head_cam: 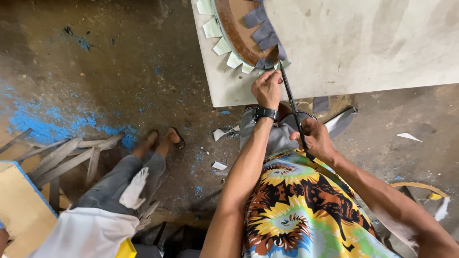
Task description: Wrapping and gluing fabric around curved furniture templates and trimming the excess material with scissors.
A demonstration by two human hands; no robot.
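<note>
Left hand: my left hand point(267, 89) is closed in a pinch on a grey flap point(264, 63) at the edge of the curved piece point(237, 33); watch point(266, 113) on the wrist.
Right hand: my right hand point(315, 138) is clenched around the handles of the scissors point(291, 105); fingers wrapped through the loops.
Scissors: long and dark, running from my right hand up and away, just right of my left hand. The tip meets the flap beside my left fingertips. I cannot tell how far the blades are parted.
Curved piece: brown arc lying on the board point(363, 43), beyond my left hand. Pale green tabs fan along its outer edge, grey flaps fold over its inner side. The nearest flaps touch my left fingers.
Board: pale, flat, stained; its near edge lies just beyond my left wrist.
Lap: patterned cloth point(296, 210), yellow, orange and black, under both forearms.
Floor: dark concrete with blue powder point(43, 124) well left of my left arm; paper scraps point(219, 166) near my left elbow.
Other person: grey-trousered legs point(119, 184) and sandalled feet, well left of my left arm, apart from my hands.
Wood strips: a loose pile point(62, 160) left of those legs.
</note>
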